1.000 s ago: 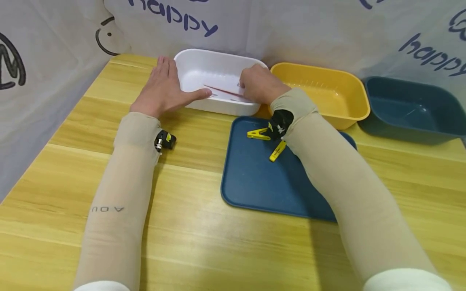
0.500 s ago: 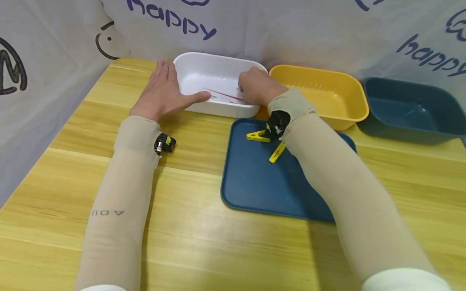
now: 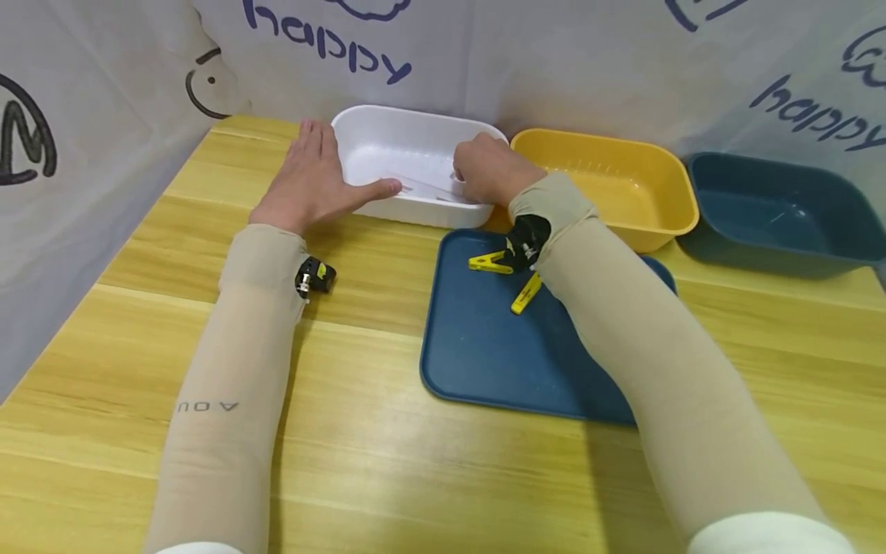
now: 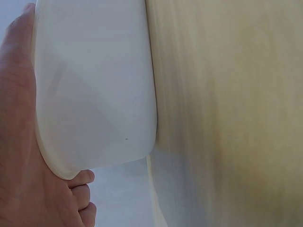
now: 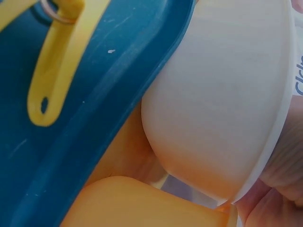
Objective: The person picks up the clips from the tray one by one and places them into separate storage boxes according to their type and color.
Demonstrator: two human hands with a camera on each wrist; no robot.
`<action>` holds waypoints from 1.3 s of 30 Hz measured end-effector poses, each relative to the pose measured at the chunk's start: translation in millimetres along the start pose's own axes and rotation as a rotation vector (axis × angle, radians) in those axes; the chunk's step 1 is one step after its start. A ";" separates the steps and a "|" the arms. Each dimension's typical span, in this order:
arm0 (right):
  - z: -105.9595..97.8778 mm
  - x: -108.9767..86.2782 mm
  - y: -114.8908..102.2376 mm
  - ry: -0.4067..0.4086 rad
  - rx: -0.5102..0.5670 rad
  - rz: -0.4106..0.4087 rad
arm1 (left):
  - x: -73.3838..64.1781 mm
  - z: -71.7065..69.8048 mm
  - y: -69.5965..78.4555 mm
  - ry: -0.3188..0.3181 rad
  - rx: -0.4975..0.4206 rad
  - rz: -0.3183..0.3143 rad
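Observation:
My left hand (image 3: 304, 173) holds the left end of a white plastic basin (image 3: 408, 208). Its thumb stretches over the front rim, and in the left wrist view the fingertips (image 4: 85, 194) hook down past the end. With bent knuckles, my right hand (image 3: 494, 165) reaches over the basin's right front corner. Its fingertips are hidden, so what they hold cannot be seen. Near them, thin pale flat pieces (image 3: 439, 192) lie on the basin floor; their kind is unclear. Below my right wrist, yellow plastic clips (image 3: 491, 262) lie on a blue tray (image 3: 477, 354).
A yellow basin (image 3: 664, 173) stands against the white basin's right side, with a dark teal basin (image 3: 782, 254) beyond it. All stand along the cloth-covered wall (image 3: 554, 69) at the back of the wooden table (image 3: 353, 431).
A red-edged thin piece beside my right fingers has sunk, and its red edge no longer shows; pale pieces lie there now. Both hands keep nearly the same place.

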State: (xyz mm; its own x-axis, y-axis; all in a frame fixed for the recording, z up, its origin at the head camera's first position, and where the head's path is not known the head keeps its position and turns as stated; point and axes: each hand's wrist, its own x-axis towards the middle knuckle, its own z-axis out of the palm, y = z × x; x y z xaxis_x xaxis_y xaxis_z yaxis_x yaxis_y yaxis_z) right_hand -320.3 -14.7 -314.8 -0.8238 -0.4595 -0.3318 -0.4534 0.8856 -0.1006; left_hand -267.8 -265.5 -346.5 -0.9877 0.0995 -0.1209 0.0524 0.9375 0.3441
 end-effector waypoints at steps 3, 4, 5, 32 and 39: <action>-0.7 -1.8 0.4 0.025 -0.018 0.000 | -0.5 0.0 0.9 0.003 -0.002 0.002; -1.0 -2.4 0.6 0.035 -0.021 0.002 | -0.6 -0.1 1.1 0.003 -0.001 0.003; -1.5 -3.3 0.7 0.045 -0.019 0.008 | -0.7 -0.2 1.1 0.002 0.000 0.004; -18.6 -56.4 8.3 0.248 -0.085 -0.102 | 1.7 1.8 2.5 0.012 -0.002 0.034; -21.5 -72.7 17.5 0.312 -0.106 -0.128 | 1.8 1.5 4.1 0.011 0.009 0.039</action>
State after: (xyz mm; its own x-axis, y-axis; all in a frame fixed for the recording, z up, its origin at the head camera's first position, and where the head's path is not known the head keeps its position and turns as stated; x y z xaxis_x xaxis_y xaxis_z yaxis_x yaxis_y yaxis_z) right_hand -275.6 32.8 -272.3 -0.8146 -0.5797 -0.0182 -0.5794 0.8148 -0.0192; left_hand -269.1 -261.0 -346.6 -0.9865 0.1323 -0.0969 0.0921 0.9358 0.3402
